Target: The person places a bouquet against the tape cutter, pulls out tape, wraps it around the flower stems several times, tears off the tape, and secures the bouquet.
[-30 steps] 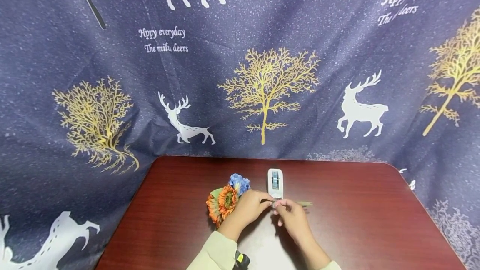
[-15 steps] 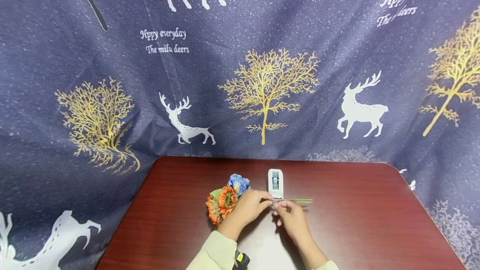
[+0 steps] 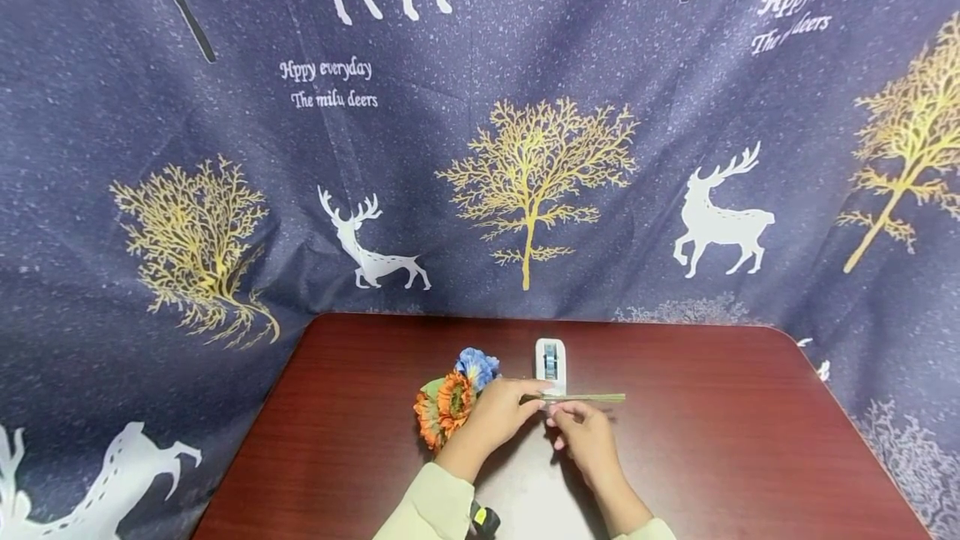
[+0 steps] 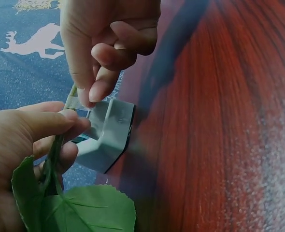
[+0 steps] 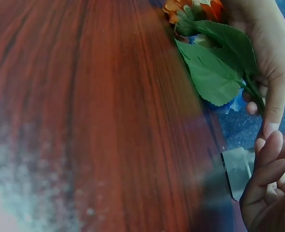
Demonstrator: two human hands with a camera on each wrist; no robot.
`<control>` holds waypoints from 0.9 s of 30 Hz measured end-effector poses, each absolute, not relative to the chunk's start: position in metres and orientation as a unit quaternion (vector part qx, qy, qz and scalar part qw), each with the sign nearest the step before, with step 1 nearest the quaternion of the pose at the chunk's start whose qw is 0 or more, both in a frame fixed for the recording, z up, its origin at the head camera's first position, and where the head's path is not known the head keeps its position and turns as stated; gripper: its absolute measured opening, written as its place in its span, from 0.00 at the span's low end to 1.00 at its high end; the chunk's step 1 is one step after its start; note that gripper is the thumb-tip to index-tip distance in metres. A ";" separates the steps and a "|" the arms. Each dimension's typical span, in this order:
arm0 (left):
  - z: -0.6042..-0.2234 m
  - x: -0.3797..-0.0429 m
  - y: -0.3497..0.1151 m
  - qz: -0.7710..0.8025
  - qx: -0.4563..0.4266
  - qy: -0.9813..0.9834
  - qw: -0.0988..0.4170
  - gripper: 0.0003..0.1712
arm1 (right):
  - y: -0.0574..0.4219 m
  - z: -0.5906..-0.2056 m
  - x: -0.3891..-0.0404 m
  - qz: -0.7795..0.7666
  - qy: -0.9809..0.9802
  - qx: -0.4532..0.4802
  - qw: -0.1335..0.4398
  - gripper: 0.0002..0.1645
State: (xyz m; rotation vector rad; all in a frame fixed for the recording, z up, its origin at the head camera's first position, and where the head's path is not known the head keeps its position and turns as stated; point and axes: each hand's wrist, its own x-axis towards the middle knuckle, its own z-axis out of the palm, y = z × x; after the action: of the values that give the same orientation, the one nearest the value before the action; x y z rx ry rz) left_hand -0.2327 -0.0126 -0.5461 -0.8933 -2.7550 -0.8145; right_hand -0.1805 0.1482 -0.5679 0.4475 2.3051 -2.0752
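A bunch of artificial flowers, with orange blooms and a blue bloom, lies at the left of the hands. My left hand grips its green stems between thumb and fingers; their ends stick out to the right. Thumb and forefinger of my right hand pinch a strip of clear tape against the stems, seen in the left wrist view. Just behind the hands stands a white tape dispenser. Green leaves hang below the left hand's grip.
The hands work over a reddish-brown wooden table. A dark blue curtain printed with deer and trees hangs behind its far edge. A black object with a yellow patch shows by the left sleeve.
The stem ends have swung slightly away from me and now lie nearly level. Both hands keep their places close together, with the right fingers still at the tape.
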 end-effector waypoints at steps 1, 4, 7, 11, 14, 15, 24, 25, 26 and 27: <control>-0.546 -0.233 -0.013 -0.272 -0.300 -0.912 0.067 0.17 | 0.148 -0.568 -0.181 -0.663 0.734 0.142 0.004 0.11; -0.545 -0.233 -0.013 -0.278 -0.304 -0.909 0.068 0.14 | 0.147 -0.567 -0.182 -0.670 0.728 0.145 0.004 0.11; -0.544 -0.234 -0.012 -0.282 -0.302 -0.908 0.066 0.13 | 0.147 -0.568 -0.184 -0.676 0.722 0.150 0.001 0.11; -0.544 -0.235 -0.012 -0.280 -0.302 -0.909 0.067 0.13 | 0.147 -0.570 -0.184 -0.688 0.709 0.155 -0.001 0.13; -0.545 -0.235 -0.011 -0.279 -0.302 -0.909 0.066 0.13 | 0.147 -0.571 -0.186 -0.703 0.692 0.162 0.002 0.15; -0.545 -0.235 -0.011 -0.278 -0.301 -0.910 0.066 0.13 | 0.147 -0.572 -0.187 -0.708 0.686 0.165 0.003 0.15; -0.542 -0.235 -0.010 -0.290 -0.287 -0.911 0.056 0.13 | 0.144 -0.572 -0.191 -0.730 0.661 0.176 -0.003 0.17; -0.541 -0.235 -0.010 -0.290 -0.287 -0.912 0.055 0.13 | 0.144 -0.572 -0.191 -0.732 0.659 0.174 -0.007 0.18; -0.541 -0.235 -0.009 -0.289 -0.286 -0.912 0.055 0.13 | 0.144 -0.571 -0.191 -0.734 0.657 0.173 -0.011 0.18; -0.541 -0.235 -0.009 -0.288 -0.287 -0.912 0.057 0.13 | 0.143 -0.570 -0.190 -0.735 0.656 0.170 -0.014 0.18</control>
State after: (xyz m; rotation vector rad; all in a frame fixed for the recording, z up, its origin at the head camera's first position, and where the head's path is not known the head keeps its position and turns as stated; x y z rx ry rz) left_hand -0.2349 -0.0093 -0.5414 -0.8697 -2.7655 -0.8740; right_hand -0.1904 0.1433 -0.5697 0.5403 2.0790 -2.3304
